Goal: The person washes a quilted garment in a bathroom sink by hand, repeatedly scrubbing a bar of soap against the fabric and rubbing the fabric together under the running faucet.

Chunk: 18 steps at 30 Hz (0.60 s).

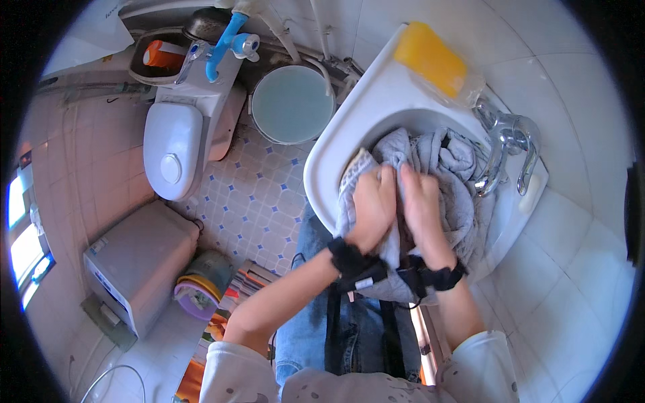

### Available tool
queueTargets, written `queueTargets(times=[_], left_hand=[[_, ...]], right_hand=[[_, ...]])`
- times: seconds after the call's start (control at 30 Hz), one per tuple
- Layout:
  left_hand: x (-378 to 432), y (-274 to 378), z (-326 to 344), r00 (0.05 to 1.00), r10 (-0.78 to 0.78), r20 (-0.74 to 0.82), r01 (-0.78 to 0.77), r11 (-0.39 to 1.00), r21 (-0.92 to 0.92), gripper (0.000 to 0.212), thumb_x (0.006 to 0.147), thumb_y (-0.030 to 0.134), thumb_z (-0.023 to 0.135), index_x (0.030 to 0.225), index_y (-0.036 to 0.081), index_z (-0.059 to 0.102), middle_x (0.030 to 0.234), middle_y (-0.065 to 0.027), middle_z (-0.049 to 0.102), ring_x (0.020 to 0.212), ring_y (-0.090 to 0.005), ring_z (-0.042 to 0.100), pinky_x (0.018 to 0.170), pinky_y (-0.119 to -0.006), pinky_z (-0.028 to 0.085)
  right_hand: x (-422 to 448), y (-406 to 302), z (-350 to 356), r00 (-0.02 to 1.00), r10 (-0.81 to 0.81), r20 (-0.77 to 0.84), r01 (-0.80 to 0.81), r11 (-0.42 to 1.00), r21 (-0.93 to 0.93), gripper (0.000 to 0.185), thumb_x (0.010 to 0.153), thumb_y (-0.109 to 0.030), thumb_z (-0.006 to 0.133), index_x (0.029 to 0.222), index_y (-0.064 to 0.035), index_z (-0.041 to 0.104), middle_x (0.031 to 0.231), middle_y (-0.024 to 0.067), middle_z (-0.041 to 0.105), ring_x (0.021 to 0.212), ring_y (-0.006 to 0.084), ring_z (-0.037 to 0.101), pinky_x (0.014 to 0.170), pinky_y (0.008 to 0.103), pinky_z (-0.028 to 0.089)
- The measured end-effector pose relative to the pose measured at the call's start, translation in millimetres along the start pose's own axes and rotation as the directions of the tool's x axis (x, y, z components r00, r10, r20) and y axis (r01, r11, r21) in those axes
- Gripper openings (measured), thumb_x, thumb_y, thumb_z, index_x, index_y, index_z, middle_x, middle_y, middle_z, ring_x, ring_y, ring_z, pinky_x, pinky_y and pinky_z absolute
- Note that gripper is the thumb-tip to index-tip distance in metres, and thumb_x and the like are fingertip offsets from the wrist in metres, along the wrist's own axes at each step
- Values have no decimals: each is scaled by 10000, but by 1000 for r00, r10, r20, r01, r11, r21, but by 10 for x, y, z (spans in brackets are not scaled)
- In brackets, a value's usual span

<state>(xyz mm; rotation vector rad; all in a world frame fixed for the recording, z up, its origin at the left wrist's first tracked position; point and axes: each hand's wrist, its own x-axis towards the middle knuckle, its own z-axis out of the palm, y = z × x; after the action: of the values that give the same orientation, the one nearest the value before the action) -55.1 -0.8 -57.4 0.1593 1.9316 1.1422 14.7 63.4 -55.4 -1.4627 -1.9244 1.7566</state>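
Note:
A grey quilted cloth (456, 194) fills the basin of the white washbasin (330, 166) and hangs over its front edge. My left hand (375, 204) is closed around a bunched fold of it, with a patterned border strip just beyond the knuckles. Close beside it, my right hand (422, 201) grips the same cloth, thumb pointing away from me. Both hands are slightly blurred. Black bands circle both wrists. The chrome faucet (504, 141) stands right of the cloth, its spout over the basin. Folds hide the basin's bottom.
A yellow block in clear wrapping (433, 60) lies on the washbasin's back corner, and a white soap bar (531, 194) on its right rim. A bucket of water (293, 103) stands left, near a toilet (174, 151). A grey washing machine (143, 252) and bins (201, 287) are further left.

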Motion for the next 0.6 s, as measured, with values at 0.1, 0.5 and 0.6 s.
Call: queueTargets(times=[0.1, 0.5, 0.6], left_hand=[[-243, -115, 15, 999, 47, 15, -47, 999, 14, 371, 877, 254, 413, 726, -50, 562, 645, -268, 544, 617, -416, 540, 627, -446, 424], [256, -105, -128, 993, -43, 109, 51, 996, -72, 357, 873, 237, 393, 741, -72, 517, 618, -240, 496, 610, -284, 534, 657, -432, 415], [17, -56, -23, 995, 57, 85, -60, 998, 30, 372, 871, 265, 398, 775, -66, 538, 646, -230, 522, 634, -243, 531, 677, -417, 423]], right_hand=[[131, -173, 11, 1000, -15, -8, 15, 999, 39, 468, 911, -294, 435, 640, 77, 525, 498, 123, 485, 482, 150, 448, 480, 336, 359], [-220, 3, 184, 987, -153, -43, 141, 969, -202, 459, 910, -265, 430, 643, 104, 484, 504, 163, 460, 506, 140, 472, 486, 352, 362], [71, 6, -47, 998, 61, 13, -62, 998, 23, 456, 895, -263, 462, 602, 87, 460, 472, 46, 391, 497, 97, 386, 455, 327, 319]])
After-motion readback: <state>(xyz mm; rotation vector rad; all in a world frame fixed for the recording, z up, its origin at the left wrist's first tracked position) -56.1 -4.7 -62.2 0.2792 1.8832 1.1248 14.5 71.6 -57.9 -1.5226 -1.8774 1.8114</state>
